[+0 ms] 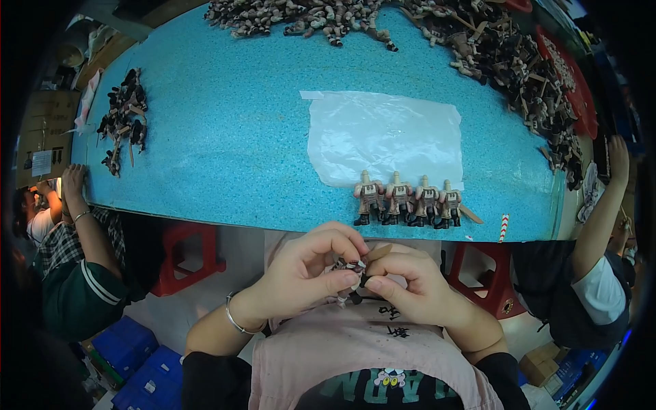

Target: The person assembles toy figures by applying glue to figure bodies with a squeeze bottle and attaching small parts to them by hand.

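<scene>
Close to my body, just off the table's near edge, my left hand point(311, 266) pinches a small toy figure point(352, 268) in brown, white and black. My right hand point(408, 279) has its fingers closed at the figure's other side, with a flat tan-brown piece point(379, 251) sticking out from between them. Fingers cover much of the figure. Beyond my hands, several headless toy figures point(396, 199) in brown outfits and black boots lie side by side in a row, partly over a clear plastic sheet point(386, 133).
A blue speckled table point(225, 137) spreads ahead. Toy figures are heaped at the far edge point(307, 17) and along the right point(519, 75), beside a red tray point(581, 89); a smaller pile point(126, 119) lies left. People sit at both sides, near red stools point(184, 260).
</scene>
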The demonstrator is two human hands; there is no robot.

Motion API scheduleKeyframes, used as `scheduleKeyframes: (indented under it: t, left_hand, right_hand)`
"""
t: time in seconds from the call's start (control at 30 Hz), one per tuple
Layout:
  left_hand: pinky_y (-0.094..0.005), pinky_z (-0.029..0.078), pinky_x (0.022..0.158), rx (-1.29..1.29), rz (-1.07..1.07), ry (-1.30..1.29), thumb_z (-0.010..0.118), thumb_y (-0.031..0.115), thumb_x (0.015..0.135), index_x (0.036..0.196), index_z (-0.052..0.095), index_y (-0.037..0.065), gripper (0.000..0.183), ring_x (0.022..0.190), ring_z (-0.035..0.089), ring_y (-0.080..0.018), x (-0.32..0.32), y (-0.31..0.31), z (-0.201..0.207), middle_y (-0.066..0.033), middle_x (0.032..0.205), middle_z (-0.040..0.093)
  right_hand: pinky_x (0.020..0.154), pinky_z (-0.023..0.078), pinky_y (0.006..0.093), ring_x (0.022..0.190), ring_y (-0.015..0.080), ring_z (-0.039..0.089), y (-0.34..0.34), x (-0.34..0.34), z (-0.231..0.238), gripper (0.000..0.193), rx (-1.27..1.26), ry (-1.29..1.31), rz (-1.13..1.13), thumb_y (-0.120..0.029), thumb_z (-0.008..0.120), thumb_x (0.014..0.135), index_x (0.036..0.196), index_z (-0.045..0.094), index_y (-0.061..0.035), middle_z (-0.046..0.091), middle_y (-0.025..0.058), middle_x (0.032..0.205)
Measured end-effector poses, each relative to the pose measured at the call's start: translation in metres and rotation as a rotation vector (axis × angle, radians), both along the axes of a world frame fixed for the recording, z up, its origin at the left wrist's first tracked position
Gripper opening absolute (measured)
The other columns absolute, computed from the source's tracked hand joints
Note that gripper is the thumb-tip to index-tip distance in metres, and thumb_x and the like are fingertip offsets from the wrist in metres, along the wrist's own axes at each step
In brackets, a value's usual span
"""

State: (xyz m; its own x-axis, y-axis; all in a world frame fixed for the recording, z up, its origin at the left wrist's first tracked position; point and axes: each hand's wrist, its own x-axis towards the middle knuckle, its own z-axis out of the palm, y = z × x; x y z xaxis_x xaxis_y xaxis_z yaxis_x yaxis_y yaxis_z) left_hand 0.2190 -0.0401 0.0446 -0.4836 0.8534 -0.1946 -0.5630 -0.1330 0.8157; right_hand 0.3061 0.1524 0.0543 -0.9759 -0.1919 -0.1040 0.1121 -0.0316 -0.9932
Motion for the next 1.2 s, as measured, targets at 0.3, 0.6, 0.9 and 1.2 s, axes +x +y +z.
scheduleKeyframes:
  t: [0.3, 0.6, 0.9, 1.2]
  left_hand:
    - [-0.0301, 0.042, 0.093, -0.103, 0.2, 0.292, 0.065, 0.001, 0.084, 0.102, 0.053, 0.001, 0.021, 0.106, 0.051, -0.0168, 0.013, 0.008, -0.001, -0.0108, 0.114, 0.049]
    - [-0.0351, 0.039, 0.097, -0.22, 0.053, 0.476, 0.076, 0.015, 0.075, 0.111, 0.057, 0.004, 0.042, 0.114, 0.048, -0.0224, -0.005, 0.001, 0.013, -0.0129, 0.121, 0.047]
    - [-0.0392, 0.036, 0.101, -0.088, -0.031, 0.512, 0.078, 0.017, 0.072, 0.105, 0.06, 0.004, 0.039, 0.122, 0.044, -0.0266, -0.007, 0.003, 0.01, -0.0152, 0.13, 0.045]
    - [-0.0448, 0.036, 0.101, -0.122, 0.088, 0.694, 0.078, 0.018, 0.073, 0.098, 0.061, 0.003, 0.034, 0.121, 0.045, -0.0321, -0.004, 0.01, 0.006, -0.0116, 0.116, 0.054]
  right_hand:
    - [0.072, 0.046, 0.0335, 0.085, 0.0255, 0.058, -0.004, -0.004, -0.002, 0.02, 0.073, 0.038, -0.047, -0.007, 0.068, 0.08, 0.092, 0.054, 0.0009, 0.057, 0.0138, 0.096]
    - [0.083, 0.046, 0.0331, 0.095, 0.0251, 0.057, -0.006, 0.002, 0.0, 0.031, 0.122, 0.133, -0.104, -0.001, 0.069, 0.078, 0.104, 0.052, -0.0006, 0.054, 0.0146, 0.108]
    - [0.085, 0.045, 0.0351, 0.098, 0.0289, 0.056, -0.007, -0.005, 0.007, 0.049, 0.148, 0.267, -0.074, 0.001, 0.065, 0.078, 0.125, 0.048, 0.0009, 0.053, 0.0175, 0.113]
    - [0.085, 0.046, 0.0361, 0.098, 0.0304, 0.056, -0.011, -0.003, -0.001, 0.044, 0.153, 0.234, -0.15, 0.004, 0.063, 0.078, 0.121, 0.055, -0.0007, 0.054, 0.0173, 0.11]
